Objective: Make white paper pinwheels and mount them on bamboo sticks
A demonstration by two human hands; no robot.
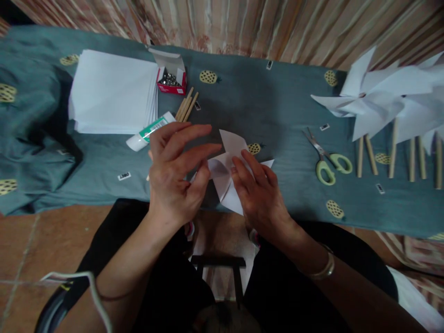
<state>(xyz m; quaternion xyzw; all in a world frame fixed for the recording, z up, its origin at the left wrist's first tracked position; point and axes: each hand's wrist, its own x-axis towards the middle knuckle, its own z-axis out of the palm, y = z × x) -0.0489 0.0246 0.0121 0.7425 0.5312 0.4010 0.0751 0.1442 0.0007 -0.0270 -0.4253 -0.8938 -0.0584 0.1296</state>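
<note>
A white paper pinwheel [222,169], its blades folded toward the middle, lies near the front edge of the cloth-covered table. My right hand [258,189] holds it, with fingertips pressed on the folds near its centre. My left hand [180,173] is raised just left of the pinwheel, fingers stretched and apart, and nothing shows in it. Part of a blade is hidden behind the left thumb. Beyond the left hand lies a glue tube [151,131] with a green label. Green-handled scissors [326,159] rest to the right, blades pointing away.
A stack of white paper [113,92] sits at the left. Beside it stands an open red box [171,83] of small metal pins, near several wooden sticks [187,105]. Several finished pinwheels [367,99] on sticks lie at the right. A curtain [243,27] hangs behind the table.
</note>
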